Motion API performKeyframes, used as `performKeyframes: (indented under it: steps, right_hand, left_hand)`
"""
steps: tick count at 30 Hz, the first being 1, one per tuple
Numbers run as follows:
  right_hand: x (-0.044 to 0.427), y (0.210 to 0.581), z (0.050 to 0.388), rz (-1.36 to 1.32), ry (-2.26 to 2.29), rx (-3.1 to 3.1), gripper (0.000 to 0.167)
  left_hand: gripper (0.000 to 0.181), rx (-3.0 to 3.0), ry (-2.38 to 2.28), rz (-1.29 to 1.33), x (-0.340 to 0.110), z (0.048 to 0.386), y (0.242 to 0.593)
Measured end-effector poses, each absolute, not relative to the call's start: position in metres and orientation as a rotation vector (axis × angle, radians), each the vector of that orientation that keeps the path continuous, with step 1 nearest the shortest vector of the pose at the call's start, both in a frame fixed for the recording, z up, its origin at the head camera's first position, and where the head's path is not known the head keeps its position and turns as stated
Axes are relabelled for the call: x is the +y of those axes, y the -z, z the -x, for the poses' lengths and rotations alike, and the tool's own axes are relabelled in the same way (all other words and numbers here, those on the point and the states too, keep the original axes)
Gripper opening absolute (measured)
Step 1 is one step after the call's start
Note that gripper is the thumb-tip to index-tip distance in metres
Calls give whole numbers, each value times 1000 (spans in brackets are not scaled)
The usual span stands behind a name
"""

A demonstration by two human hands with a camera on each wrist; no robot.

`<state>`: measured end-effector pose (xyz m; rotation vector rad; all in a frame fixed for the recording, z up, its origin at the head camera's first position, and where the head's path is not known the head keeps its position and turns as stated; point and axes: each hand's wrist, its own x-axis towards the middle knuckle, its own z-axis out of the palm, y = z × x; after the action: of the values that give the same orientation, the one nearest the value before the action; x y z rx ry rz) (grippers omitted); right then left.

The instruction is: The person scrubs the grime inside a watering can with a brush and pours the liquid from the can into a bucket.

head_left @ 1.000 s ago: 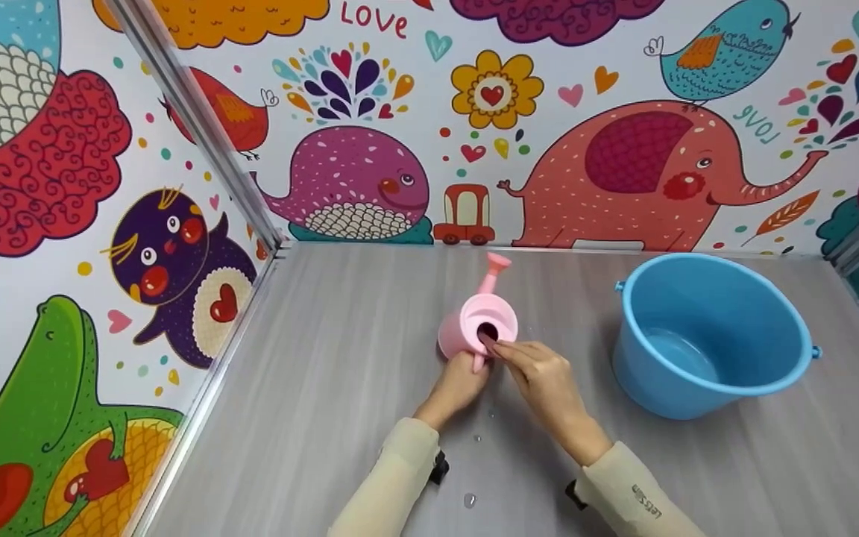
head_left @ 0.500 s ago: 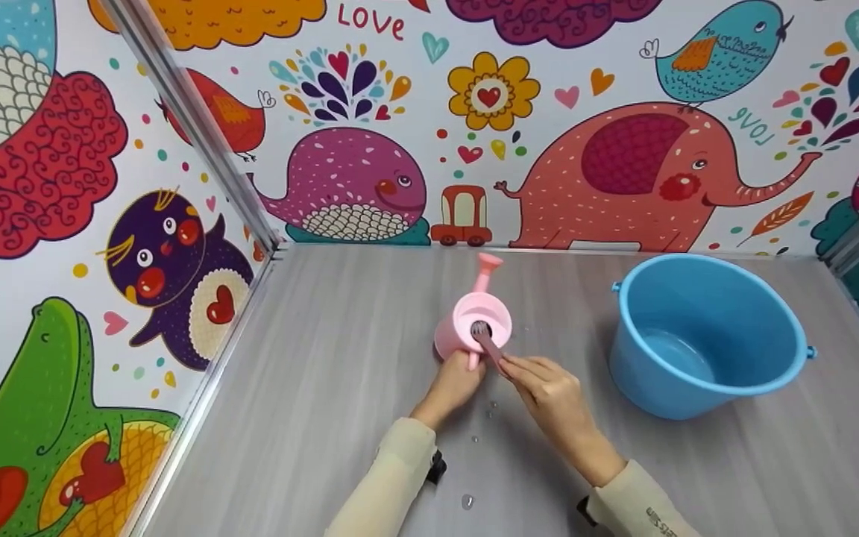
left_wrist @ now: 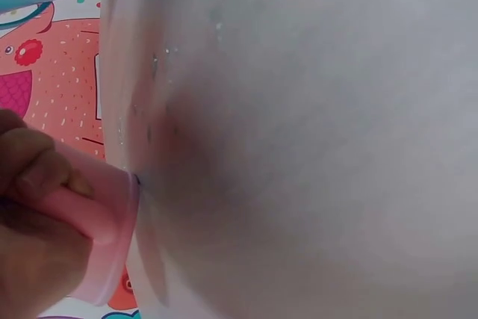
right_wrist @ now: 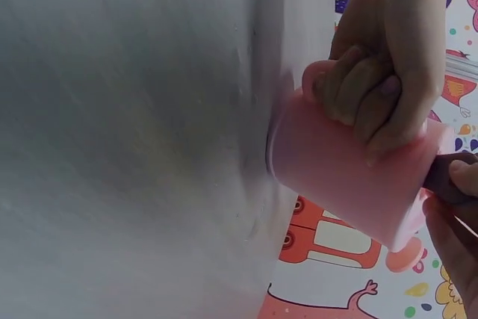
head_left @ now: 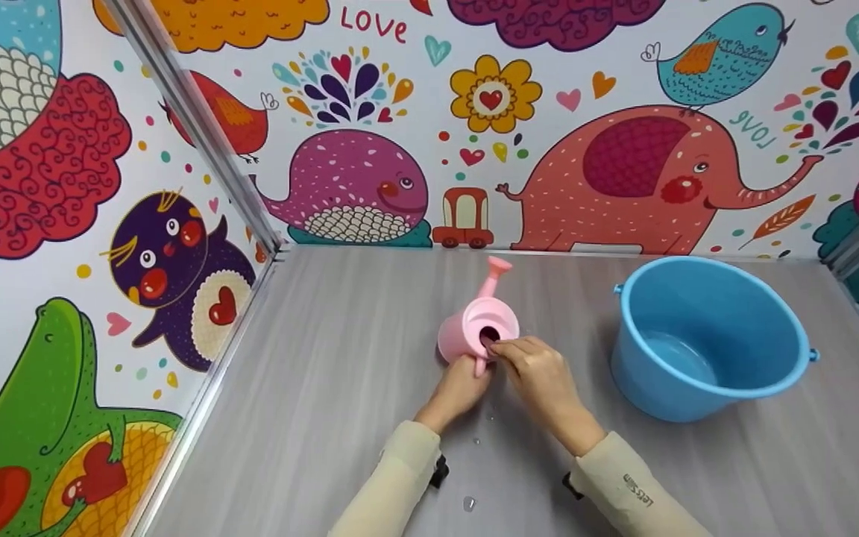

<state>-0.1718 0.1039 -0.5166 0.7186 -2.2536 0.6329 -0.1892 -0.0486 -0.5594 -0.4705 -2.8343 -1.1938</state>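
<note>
A pink watering can [head_left: 461, 335] stands on the table, its spout pointing toward the back wall. My left hand [head_left: 457, 389] grips its handle; in the left wrist view the fingers curl round the pink handle [left_wrist: 82, 214]. My right hand [head_left: 546, 380] pinches a dark, purplish-brown tool [right_wrist: 444, 177] at the can's top opening. The tool's lower part is hidden inside the can. In the right wrist view the left hand [right_wrist: 388, 72] lies against the side of the pink can [right_wrist: 343, 162].
A large blue bucket [head_left: 698, 403] stands to the right of the hands. Several water drops lie on the grey table [head_left: 325, 358] near the forearms. Printed walls [head_left: 370, 186] border the table at the back and left.
Half a second ago the tool was raised, its bristle-like or pronged end showing at the opening. Now the right hand is closer to the can and the tool is deeper inside.
</note>
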Motion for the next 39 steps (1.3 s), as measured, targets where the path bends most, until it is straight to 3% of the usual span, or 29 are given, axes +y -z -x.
performKeyframes:
  steps: [3, 11, 25, 39]
  right_hand:
    - [102, 515, 180, -697, -590, -2277, 16]
    - [105, 522, 198, -674, -431, -2254, 26]
    - [104, 511, 188, -745, -420, -2096, 26]
    - [91, 515, 206, -516, -633, -2377, 20]
  left_hand:
    - [21, -2828, 1213, 467, -49, 190, 559]
    - [25, -2877, 1231, 404, -46, 192, 557]
    - [26, -2800, 1350, 409, -50, 195, 555]
    - [23, -2860, 1384, 347, -48, 196, 553]
